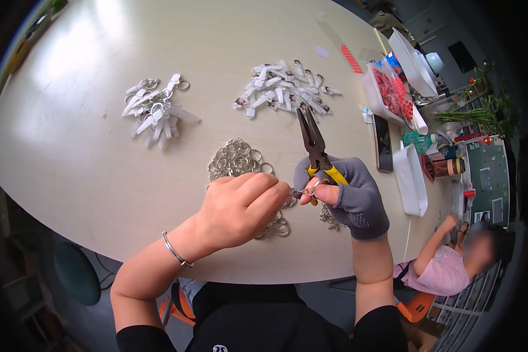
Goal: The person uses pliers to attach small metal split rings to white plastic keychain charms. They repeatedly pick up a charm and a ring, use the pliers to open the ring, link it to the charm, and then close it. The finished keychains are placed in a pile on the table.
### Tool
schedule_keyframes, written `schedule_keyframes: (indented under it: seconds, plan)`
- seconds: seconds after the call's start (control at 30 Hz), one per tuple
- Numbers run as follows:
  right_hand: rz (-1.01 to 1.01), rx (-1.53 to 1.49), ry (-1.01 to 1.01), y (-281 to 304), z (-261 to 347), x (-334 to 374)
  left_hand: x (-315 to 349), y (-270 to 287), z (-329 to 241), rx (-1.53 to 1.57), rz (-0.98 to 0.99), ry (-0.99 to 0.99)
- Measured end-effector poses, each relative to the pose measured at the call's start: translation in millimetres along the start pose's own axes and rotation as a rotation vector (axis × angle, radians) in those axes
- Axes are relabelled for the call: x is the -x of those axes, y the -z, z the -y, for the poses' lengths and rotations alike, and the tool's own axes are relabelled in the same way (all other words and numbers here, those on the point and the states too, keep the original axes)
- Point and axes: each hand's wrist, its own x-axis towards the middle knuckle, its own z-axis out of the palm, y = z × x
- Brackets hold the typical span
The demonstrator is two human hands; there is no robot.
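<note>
My right hand (358, 202), in a grey fingerless glove, holds needle-nose pliers (315, 144) with yellow handles; their jaws point away from me, slightly apart. Its bare thumb and forefinger also pinch a metal key ring (320, 186). My left hand (234, 208), bare with a silver bangle (175, 251) on the wrist, is closed on the short chain (297, 193) joined to that ring. The chain's far end is hidden by the fingers. Under my hands lies a heap of key rings with chains (236, 159), and beside my right hand a small pile of tiny metal links (330, 218).
White tag-like pieces (284, 88) with small pictures lie farther off; white pieces with rings (155, 114) are heaped to the left. Along the right edge are a phone (382, 144), a white tray (410, 180) and a box of red packets (386, 91). Another person (443, 270) sits at right.
</note>
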Motion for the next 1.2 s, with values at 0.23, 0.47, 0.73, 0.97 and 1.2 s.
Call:
schedule_keyframes:
  seconds: [0.23,0.47,0.73,0.97,1.2]
  plan:
    - [-0.015,-0.055,0.02,-0.8,-1.9,1.0,-1.9,0.9,-1.4,-0.006,-0.039,-0.015]
    - [-0.032,-0.019,0.016,-0.7,-2.3,5.9,-3.3,3.1,-1.1,0.01,-0.108,-0.061]
    - [-0.044,0.343,0.277,-17.1,-24.2,33.4,-3.5,12.4,-2.2,0.002,-0.15,-0.116]
    - [-0.138,0.816,0.513,-15.2,-32.0,48.3,-5.1,18.8,-3.3,-0.012,-0.157,-0.161]
    - [-0.203,1.024,0.643,-15.3,-35.3,49.2,-3.0,20.9,-3.8,-0.015,-0.131,-0.184]
